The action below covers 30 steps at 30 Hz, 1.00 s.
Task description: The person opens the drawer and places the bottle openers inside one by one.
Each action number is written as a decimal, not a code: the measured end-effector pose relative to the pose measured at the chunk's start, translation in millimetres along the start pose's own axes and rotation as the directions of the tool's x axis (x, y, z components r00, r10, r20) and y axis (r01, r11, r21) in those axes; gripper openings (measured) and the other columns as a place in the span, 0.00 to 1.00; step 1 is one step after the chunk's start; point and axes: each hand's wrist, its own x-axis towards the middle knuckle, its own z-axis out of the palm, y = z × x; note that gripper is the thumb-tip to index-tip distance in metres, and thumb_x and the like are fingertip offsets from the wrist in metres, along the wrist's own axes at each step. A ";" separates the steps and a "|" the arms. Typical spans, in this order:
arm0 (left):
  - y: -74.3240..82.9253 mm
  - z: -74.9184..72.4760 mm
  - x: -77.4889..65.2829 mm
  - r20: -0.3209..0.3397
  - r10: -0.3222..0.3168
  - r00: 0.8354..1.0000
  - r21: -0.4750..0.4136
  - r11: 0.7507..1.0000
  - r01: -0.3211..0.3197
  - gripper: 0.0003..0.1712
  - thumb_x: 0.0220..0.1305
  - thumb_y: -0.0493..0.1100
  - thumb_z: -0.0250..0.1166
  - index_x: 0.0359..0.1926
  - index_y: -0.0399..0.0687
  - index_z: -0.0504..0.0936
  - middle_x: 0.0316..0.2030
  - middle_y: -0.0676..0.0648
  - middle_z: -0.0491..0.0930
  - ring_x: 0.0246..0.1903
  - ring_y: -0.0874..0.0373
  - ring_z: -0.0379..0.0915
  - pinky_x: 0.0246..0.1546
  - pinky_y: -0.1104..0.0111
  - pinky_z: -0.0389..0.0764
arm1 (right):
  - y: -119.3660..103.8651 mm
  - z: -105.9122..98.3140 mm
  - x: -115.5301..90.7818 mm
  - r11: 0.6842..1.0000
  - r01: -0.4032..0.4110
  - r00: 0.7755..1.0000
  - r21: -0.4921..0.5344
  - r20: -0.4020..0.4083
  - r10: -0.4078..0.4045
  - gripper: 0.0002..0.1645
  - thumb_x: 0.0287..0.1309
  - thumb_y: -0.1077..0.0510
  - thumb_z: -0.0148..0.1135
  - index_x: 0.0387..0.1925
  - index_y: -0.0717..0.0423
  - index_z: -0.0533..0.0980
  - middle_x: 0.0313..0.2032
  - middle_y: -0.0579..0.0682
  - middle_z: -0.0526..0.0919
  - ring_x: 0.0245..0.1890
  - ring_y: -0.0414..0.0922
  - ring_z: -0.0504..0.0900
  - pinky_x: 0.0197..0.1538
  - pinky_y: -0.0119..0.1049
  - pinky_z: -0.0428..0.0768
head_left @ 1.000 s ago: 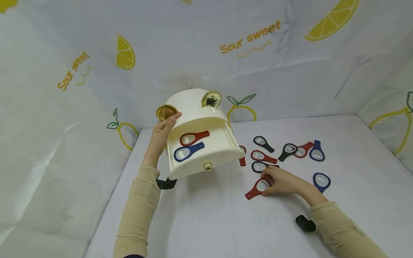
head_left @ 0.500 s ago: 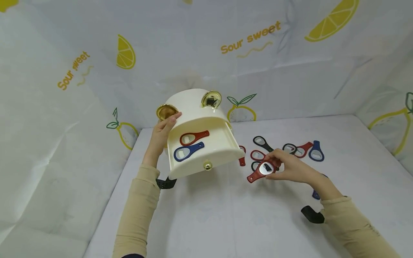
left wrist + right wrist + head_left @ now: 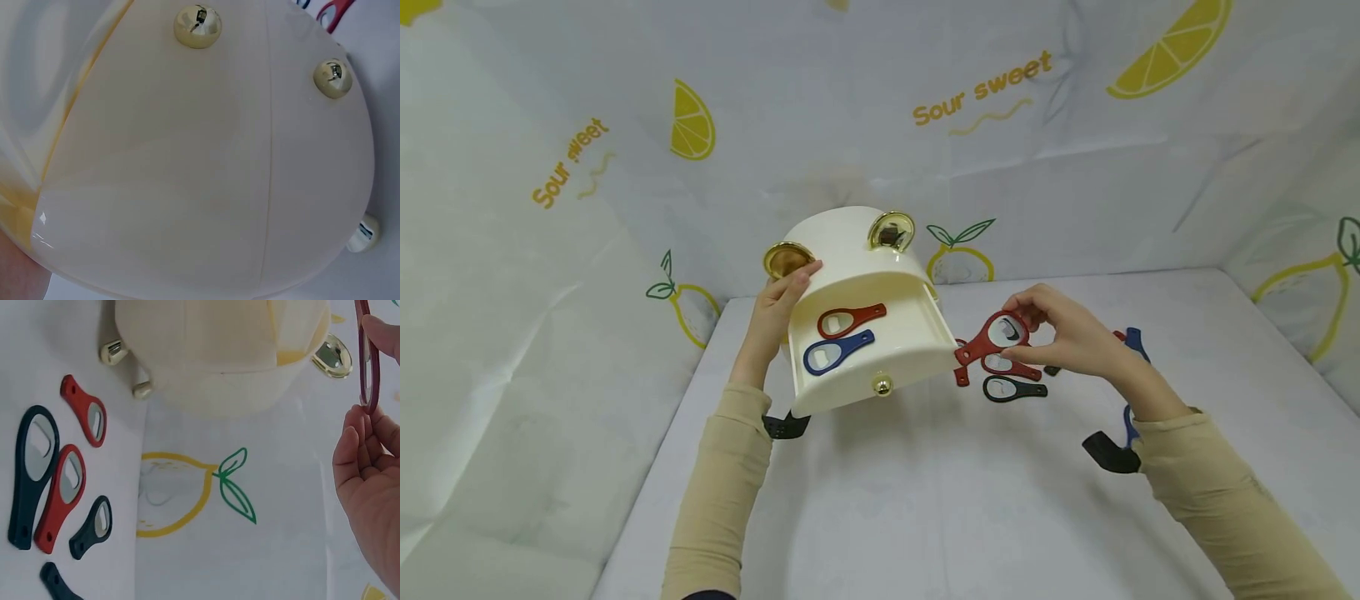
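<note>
A cream-white drawer box [image 3: 842,237] with gold disc-shaped ears stands at the back left, its drawer [image 3: 917,364] pulled out. In the drawer lie a red bottle opener [image 3: 871,313] and a blue one [image 3: 854,341]. My left hand [image 3: 772,317] rests on the box's upper left side, extended fingers over the edge by the gold ear; the left wrist view shows mostly the box's smooth wall and gold knob [image 3: 197,27]. My right hand [image 3: 1067,333] pinches another red bottle opener [image 3: 976,345] by its round head, raised above the table, handle pointing toward the drawer's right corner.
Several openers lie on the table right of the box, among them a black one [image 3: 1032,390] and a red one [image 3: 961,377]. Blue ones [image 3: 1135,340] are partly behind my right arm. A lemon-printed cloth [image 3: 1060,192] hangs behind the table.
My right hand has picked the red bottle opener up off the table and carried it up and left toward the drawer. The left hand and the box have stayed in place.
</note>
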 end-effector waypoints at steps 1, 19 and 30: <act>-0.2 0.0 0.2 -0.001 -0.002 1.000 0.000 1.000 0.002 0.21 0.70 0.49 0.51 0.59 0.50 0.75 0.63 0.45 0.61 0.62 0.58 0.51 0.65 0.58 0.58 | -1.8 -0.1 4.3 1.000 0.003 1.000 -0.005 -0.013 -0.003 0.31 0.37 0.63 0.76 0.47 0.61 0.72 0.38 0.48 0.75 0.35 0.32 0.69 0.38 0.19 0.71; 0.2 1.3 0.0 -0.008 -0.020 1.000 0.000 1.000 0.020 0.20 0.69 0.51 0.51 0.59 0.53 0.76 0.63 0.46 0.61 0.61 0.59 0.52 0.60 0.65 0.64 | -25.0 28.9 69.3 0.995 -0.096 0.995 0.019 -0.026 0.096 0.28 0.40 0.56 0.75 0.44 0.62 0.76 0.36 0.53 0.76 0.35 0.47 0.69 0.37 0.31 0.67; -21.7 -4.2 12.7 -0.013 -0.036 0.999 -0.013 0.999 0.036 0.21 0.68 0.54 0.53 0.58 0.56 0.76 0.64 0.48 0.62 0.63 0.59 0.51 0.64 0.60 0.61 | -36.4 46.9 80.7 0.996 -0.084 0.994 -0.007 0.066 0.084 0.30 0.42 0.53 0.74 0.47 0.61 0.75 0.42 0.54 0.76 0.43 0.47 0.70 0.45 0.40 0.71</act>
